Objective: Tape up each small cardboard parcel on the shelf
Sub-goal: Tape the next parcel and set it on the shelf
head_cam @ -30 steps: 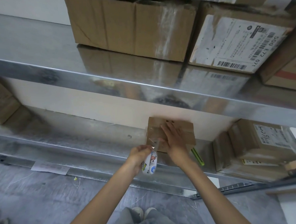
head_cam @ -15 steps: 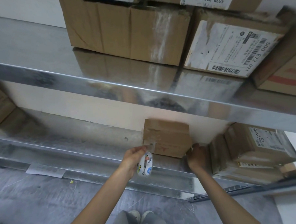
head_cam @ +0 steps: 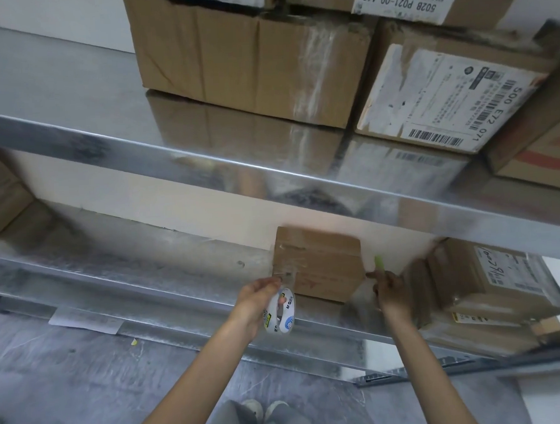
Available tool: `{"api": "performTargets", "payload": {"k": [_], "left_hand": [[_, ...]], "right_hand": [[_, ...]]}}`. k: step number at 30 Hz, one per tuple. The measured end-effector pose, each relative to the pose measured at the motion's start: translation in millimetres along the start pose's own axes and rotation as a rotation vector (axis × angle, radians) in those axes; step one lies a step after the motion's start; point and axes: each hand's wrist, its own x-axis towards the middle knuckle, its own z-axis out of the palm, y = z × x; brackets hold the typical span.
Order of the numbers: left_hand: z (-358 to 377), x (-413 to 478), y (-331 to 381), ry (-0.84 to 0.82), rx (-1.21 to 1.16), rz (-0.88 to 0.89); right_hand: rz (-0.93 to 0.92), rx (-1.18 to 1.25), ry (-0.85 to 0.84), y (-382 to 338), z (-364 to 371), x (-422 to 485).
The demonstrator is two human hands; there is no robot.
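Ok, my left hand (head_cam: 255, 299) is curled round the tape roll (head_cam: 279, 312) at the front edge of the lower shelf (head_cam: 178, 275), with a clear strip running up onto the small parcel (head_cam: 323, 264). Next, my right hand (head_cam: 391, 292) pinches a green tool (head_cam: 378, 264), too blurred to identify, just right of that parcel. Parcel sits on the lower shelf, toward the back wall. Second box (head_cam: 493, 281) further right; big cartons (head_cam: 248, 61) on the upper shelf (head_cam: 54, 77) beyond.

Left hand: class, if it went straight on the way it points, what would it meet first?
Probably the near left corner of the small parcel: the left hand, gripping the tape roll, points right at it. Depth is unclear, so it could slip past the left side.
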Motion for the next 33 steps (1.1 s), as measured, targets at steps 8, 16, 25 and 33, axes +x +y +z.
{"api": "performTargets", "payload": {"k": [8, 16, 25, 33], "left_hand": [[-1, -2, -5, 0.0, 0.01, 0.036], [3, -10, -5, 0.018, -0.056, 0.049], [7, -11, -7, 0.04, -0.059, 0.053], [8, -11, -6, 0.056, -0.041, 0.065]], "right_hand": [[-0.117, 0.582, -0.215, -76, -4, -39], [-0.605, -0.212, -0.058, -110, 15, -63], [-0.657, -0.071, -0.193, -110, 32, -73], [-0.529, -0.059, -0.219, -92, 55, -80]]}}
